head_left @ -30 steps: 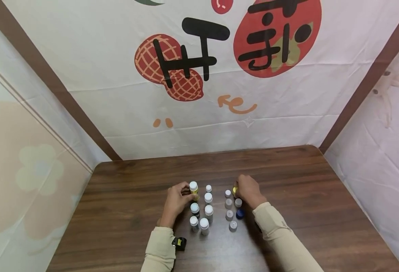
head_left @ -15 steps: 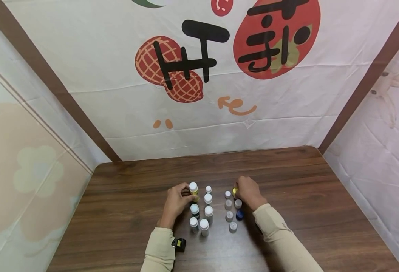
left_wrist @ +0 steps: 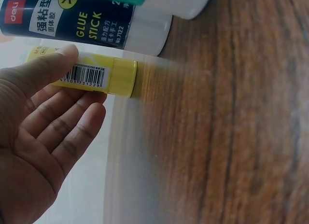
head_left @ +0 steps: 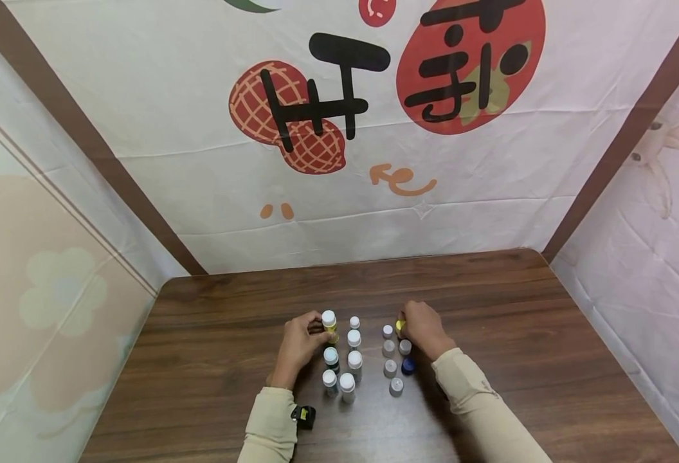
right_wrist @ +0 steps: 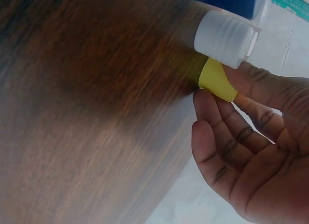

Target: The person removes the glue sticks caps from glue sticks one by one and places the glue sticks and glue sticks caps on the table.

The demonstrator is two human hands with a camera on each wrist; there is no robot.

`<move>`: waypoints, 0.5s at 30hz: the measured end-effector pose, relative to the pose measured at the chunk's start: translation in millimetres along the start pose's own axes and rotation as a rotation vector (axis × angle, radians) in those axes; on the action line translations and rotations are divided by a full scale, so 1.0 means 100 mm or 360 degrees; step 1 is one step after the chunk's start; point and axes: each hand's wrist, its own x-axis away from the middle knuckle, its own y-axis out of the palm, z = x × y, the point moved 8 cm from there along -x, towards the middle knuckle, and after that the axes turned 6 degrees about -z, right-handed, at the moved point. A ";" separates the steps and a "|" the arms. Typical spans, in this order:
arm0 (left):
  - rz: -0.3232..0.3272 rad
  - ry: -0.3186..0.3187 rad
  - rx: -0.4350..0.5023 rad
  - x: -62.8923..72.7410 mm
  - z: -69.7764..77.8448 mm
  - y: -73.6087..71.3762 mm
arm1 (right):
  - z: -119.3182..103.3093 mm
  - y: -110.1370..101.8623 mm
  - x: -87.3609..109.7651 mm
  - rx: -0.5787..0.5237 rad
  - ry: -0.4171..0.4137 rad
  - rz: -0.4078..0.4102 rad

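My left hand [head_left: 299, 345] pinches an upright yellow glue stick [left_wrist: 121, 77] between thumb and fingers, at the far left of a group of glue sticks. Its exposed top is white in the head view. Beside it in the left wrist view stands a dark blue glue stick [left_wrist: 87, 19] with a white base. On the right, my right hand [head_left: 425, 329] pinches a small yellow cap [right_wrist: 216, 80] that stands on the table. Part of that cap is hidden behind the thumb. Close against it in the right wrist view is a whitish ridged cap [right_wrist: 224, 38].
Several more white-topped glue sticks [head_left: 348, 384] stand in two columns near my left hand. Loose caps, among them a dark blue cap [head_left: 407, 366] and a pale cap [head_left: 396, 386], stand near my right hand. The wooden table [head_left: 224, 308] ends at a fabric wall [head_left: 339, 238].
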 end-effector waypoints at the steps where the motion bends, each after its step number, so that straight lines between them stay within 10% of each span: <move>1: 0.0003 0.0001 -0.0003 0.00 0.00 0.00 | 0.00 0.00 0.00 0.0004 -0.0009 0.0001; 15: 0.0019 0.0056 -0.0042 0.01 0.05 0.02 | -0.01 -0.02 0.06 0.0017 -0.0241 0.0063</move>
